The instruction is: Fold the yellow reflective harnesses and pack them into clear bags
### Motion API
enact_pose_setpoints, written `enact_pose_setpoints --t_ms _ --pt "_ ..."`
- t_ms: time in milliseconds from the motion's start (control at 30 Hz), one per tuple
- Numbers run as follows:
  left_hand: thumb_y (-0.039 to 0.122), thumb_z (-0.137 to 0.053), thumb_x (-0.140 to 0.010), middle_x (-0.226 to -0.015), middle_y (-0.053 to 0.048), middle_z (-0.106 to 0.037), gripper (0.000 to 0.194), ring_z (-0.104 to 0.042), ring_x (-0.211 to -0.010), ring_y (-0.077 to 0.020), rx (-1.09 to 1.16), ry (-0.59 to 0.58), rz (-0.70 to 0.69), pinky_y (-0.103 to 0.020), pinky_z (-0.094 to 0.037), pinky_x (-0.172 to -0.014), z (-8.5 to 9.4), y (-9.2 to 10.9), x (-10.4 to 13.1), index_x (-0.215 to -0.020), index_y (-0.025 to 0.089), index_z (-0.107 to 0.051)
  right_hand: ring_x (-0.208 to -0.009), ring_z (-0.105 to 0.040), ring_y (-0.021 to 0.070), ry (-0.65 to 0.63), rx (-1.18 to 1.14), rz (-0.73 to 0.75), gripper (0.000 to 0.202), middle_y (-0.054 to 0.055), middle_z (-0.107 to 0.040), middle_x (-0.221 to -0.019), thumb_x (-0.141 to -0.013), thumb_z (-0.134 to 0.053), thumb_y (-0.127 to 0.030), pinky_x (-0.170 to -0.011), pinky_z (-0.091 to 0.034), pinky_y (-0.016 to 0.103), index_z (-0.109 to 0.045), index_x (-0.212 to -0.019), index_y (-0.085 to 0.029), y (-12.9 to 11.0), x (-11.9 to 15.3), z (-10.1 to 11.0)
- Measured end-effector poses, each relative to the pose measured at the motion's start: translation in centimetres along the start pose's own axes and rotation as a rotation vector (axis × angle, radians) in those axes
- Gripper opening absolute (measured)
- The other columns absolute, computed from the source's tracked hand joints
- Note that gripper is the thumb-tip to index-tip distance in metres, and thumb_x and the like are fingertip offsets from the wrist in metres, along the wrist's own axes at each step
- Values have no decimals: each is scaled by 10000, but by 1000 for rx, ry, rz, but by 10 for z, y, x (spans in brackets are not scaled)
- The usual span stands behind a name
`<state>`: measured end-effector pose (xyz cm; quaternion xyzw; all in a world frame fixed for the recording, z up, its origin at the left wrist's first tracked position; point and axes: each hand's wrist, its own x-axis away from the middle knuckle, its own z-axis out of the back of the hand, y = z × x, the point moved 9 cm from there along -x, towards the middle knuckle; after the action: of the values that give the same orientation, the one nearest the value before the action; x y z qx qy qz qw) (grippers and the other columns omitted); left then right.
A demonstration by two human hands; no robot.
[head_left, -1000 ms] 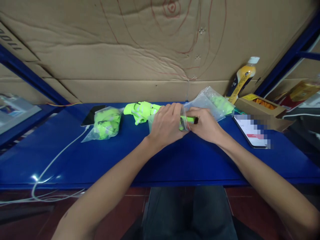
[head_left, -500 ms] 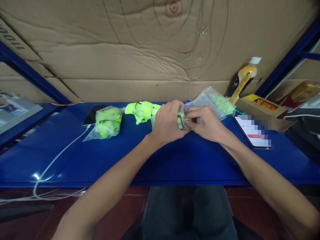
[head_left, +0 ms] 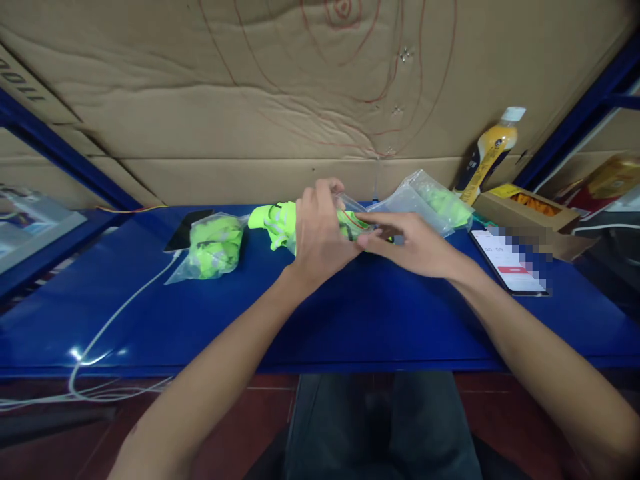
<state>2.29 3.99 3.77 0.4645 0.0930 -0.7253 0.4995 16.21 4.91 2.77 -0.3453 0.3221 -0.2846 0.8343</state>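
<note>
The left hand (head_left: 320,227) curls over a green fabric bundle (head_left: 346,220) in clear plastic (head_left: 356,202), gripping it from the left and above. The right hand (head_left: 415,243) comes in from the right, thumb and fingers at the bundle's right end, near the left thumb; whether they pinch film or cloth cannot be told. The bundle sits between the hands, over the middle of the blue table (head_left: 320,327), toward its far side. A steady left hold with light right fingertips would likely suit this best, since thin film can slip or crease and soft cloth may bulge into the edge. Just left lies loose green fabric (head_left: 273,220), best left unsnagged; farther right, a bag with green contents (head_left: 445,203) calls for elbow room.
</note>
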Motion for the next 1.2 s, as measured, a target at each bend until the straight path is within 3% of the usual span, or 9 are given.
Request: enact_pose_setpoints --t_ms 200,333,467,633,733,833,933,1033,1200 --pt "464 -846 -693 -1184 -151 -668 727 -614 -1057 -367 -41 16 -57 -507 -457 -910 -5 12 7 -1270 211 -484 -643 -430 131 75 -84 -53 609 -9 -544 -674 -935 -672 -745 -609 -330 297 -682 -718 -177 21 -6 -27" --pt "434 -928 -612 -1355 -155 -656 902 -615 -1182 -347 183 -59 -103 -478 -489 -1004 0 13 -1 -1369 195 -500 -652 -429 138 273 -180 -45 623 -3 -537 -679 -930 -653 -771 -620 -334 295 -688 -724 -184 30 -8 -8" --pt "572 -889 -758 -1326 -161 -706 784 -677 -1206 -318 519 -144 169 -408 -539 -943 3 -12 -14 -1361 172 -585 -635 -401 132 475 -53 38 561 -7 -503 -651 -958 -676 -693 -594 -300 292 -716 -741 -177 15 2 27" --pt "568 -839 -849 -1006 -102 -790 472 -730 -943 -211 940 -348 380 -304 -552 -825 -25 -9 -6 -1038 143 -760 -705 -531 159 481 -46 113 507 15 -634 -747 -989 -670 -655 -653 -411 294 -760 -807 -191 10 10 32" --pt "474 -952 -733 -877 -56 -785 410 -701 -801 -159 1078 -265 492 -267 -543 -757 -33 -15 2 -933 156 -788 -831 -633 191 440 -38 192 473 48 -716 -867 -1012 -671 -616 -770 -482 324 -753 -792 -205 11 8 27" --pt "397 -997 -642 -808 -39 -774 373 -673 -707 -138 1149 -154 625 -251 -529 -673 -41 -26 11 -854 166 -795 -841 -650 201 376 6 225 479 40 -713 -809 -1024 -663 -620 -842 -495 353 -743 -766 -225 12 3 24" --pt "356 -975 -632 -782 -42 -774 325 -667 -661 -139 1176 -84 729 -258 -536 -635 -47 -32 20 -828 167 -796 -906 -695 224 307 -36 182 566 54 -746 -831 -991 -654 -711 -920 -515 376 -727 -706 -228 19 -1 23" --pt "343 -948 -662 -801 -53 -784 292 -684 -682 -149 1146 -80 698 -267 -553 -657 -49 -31 21 -846 166 -806 -936 -720 244 275 -121 70 619 78 -778 -903 -928 -672 -794 -899 -549 379 -733 -700 -222 29 -1 21" --pt "400 -934 -742 -742 -27 -741 289 -624 -625 -122 1019 60 505 -245 -487 -598 -31 -31 13 -828 176 -772 -975 -712 222 563 -252 31 539 49 -772 -1034 -733 -918 -706 -842 -581 333 -760 -975 -251 36 10 37"
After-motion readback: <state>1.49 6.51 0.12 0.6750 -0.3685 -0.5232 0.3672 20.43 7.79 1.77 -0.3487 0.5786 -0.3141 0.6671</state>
